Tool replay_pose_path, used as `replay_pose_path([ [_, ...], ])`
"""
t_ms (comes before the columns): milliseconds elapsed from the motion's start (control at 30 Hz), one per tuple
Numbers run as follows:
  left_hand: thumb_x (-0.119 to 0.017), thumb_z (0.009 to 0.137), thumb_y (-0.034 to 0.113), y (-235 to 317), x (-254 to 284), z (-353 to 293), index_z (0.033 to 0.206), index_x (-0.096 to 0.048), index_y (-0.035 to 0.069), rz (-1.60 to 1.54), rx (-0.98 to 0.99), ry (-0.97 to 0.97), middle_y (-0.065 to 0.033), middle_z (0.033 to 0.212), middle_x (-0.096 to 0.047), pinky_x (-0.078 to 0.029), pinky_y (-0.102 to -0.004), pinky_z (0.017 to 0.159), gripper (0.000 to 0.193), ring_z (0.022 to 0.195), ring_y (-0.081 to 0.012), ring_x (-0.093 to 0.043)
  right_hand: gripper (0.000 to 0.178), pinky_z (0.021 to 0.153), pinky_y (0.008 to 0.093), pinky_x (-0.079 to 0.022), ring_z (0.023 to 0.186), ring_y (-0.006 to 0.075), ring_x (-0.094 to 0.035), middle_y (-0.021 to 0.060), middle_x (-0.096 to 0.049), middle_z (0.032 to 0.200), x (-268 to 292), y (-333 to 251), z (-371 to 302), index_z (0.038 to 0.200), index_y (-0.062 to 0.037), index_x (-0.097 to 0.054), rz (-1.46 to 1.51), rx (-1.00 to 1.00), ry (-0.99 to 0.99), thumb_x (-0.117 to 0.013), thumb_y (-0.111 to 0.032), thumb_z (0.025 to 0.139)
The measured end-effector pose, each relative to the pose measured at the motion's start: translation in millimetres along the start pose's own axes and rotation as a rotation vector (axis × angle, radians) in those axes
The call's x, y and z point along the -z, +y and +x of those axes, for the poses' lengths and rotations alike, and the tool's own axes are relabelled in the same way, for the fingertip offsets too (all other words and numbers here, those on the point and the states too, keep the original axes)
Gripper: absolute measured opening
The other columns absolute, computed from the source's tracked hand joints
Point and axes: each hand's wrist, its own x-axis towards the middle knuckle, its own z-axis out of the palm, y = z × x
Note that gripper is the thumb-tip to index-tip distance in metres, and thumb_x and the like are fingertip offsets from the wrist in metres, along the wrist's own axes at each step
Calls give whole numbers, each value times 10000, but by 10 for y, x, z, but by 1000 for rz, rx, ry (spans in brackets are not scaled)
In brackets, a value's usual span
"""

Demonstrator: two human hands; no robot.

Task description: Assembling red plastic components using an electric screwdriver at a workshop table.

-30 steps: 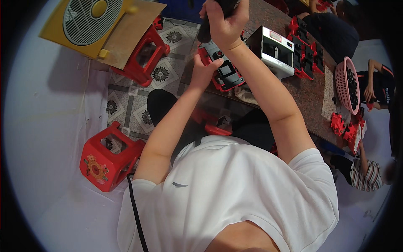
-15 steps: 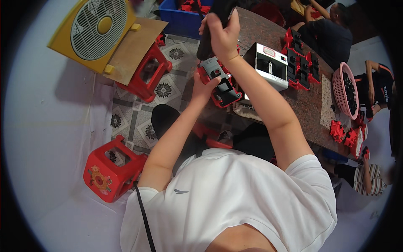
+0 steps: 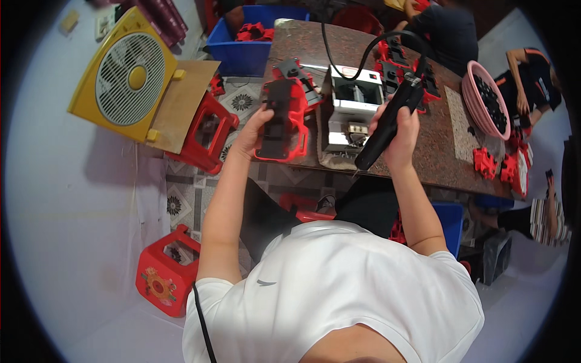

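Note:
In my left hand (image 3: 254, 134) is a red and black plastic housing (image 3: 283, 121), gripped by its left edge above the table's near edge. The black face of the housing is turned toward me. My right hand (image 3: 396, 130) is wrapped round a black corded electric screwdriver (image 3: 387, 124), tilted with its thin tip pointing down and toward me. That tip is close to the near right corner of a white metal box (image 3: 354, 109), which looks like a screw feeder. Just behind the held housing, a grey and red housing (image 3: 299, 78) lies on the table.
Several black and red housings (image 3: 392, 51) stand behind the white box on the stone table (image 3: 433, 142). At right is a pink basket (image 3: 484, 100) of black parts. A blue bin (image 3: 239, 54), a yellow fan (image 3: 130, 78) and a red stool (image 3: 166, 272) lie leftward. Other people sit around.
My right hand has come down and right with the screwdriver, away from the housing, to beside the white box. My left hand has moved left, and its housing now shows a black face.

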Motion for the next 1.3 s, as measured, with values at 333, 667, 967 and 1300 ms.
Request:
replay_pose_path([
  [333, -672, 731, 134, -45, -5, 307, 1385, -392, -2, 568, 3, -88, -75, 1210, -564, -439, -279, 917, 725, 1096, -164, -544, 424, 705, 263, -417, 780, 127, -481, 35, -509, 846, 541, 297, -540, 1110, -17, -514, -634, 145, 1, -724, -204, 793],
  [667, -641, 772, 351, -9, -677, -455, 1311, -478, 51, 294, -282, 308, -104, 1194, -573, -541, -415, 839, 638, 1046, -270, -605, 461, 737, 325, -475, 812, 172, -578, 112, -599, 871, 986, 527, -619, 1078, -9, -506, -353, 69, 156, -735, -301, 805],
  [967, -631, 724, 255, 319, -2858, 598, 1339, -456, -28, 847, -294, -432, -150, 1171, -587, -453, -364, 956, 700, 1103, -248, -576, 440, 592, 315, -479, 662, 160, -601, 95, -613, 805, 1208, 518, -723, 1121, -26, -516, -86, -303, 7, -664, -356, 868],
  [1300, -852, 654, 354, -3179, -4254, 2486, 1216, -602, 68, 1170, -29, -940, -60, 787, -658, -494, -264, 584, 679, 642, -124, -600, 431, 445, 275, -503, 539, 130, -574, 70, -570, 723, 1732, 466, -900, 966, -46, -445, 416, -566, 216, -568, -455, 902],
])
